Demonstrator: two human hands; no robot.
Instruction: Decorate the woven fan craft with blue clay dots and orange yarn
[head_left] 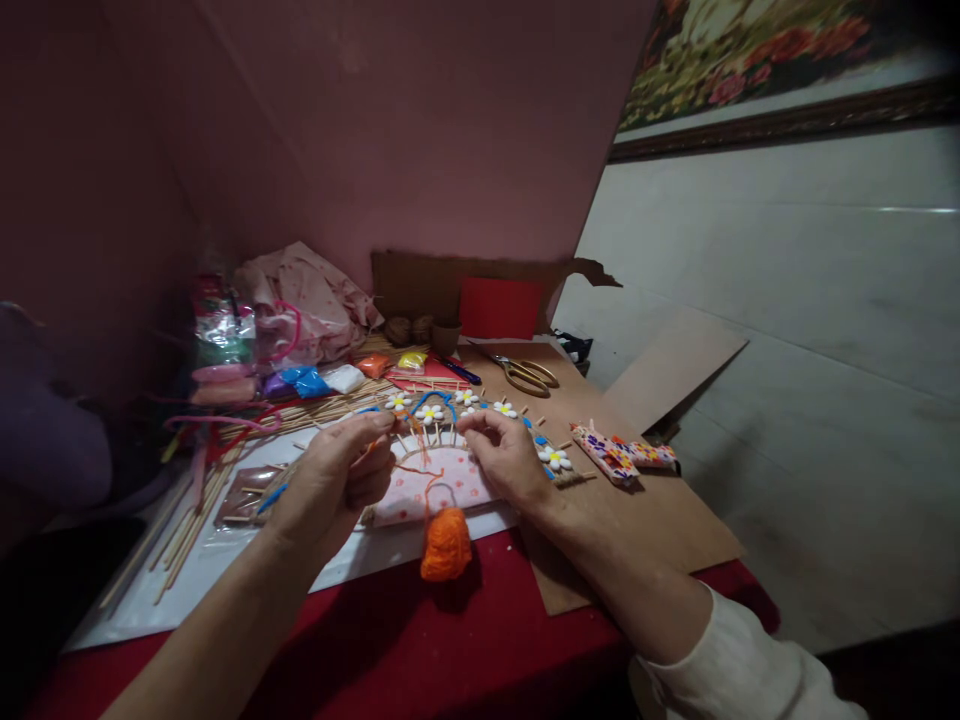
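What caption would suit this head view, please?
Left hand and right hand work orange yarn onto a stick frame.

Two bare hands and forearms are seen, with no rings, watch or bracelet worn on either. The left hand (330, 480) and its forearm are left uncovered right down to the picture's lower edge. On the right arm, a loose cream-white fabric sleeve (739, 665) is worn, pushed up well behind the right hand (506, 455), its cuff softly creased and unmarked.

Orange yarn (431, 478) strand runs taut across pink stick fan (439, 478) w/ small ball (446, 545) dangling below — on table.
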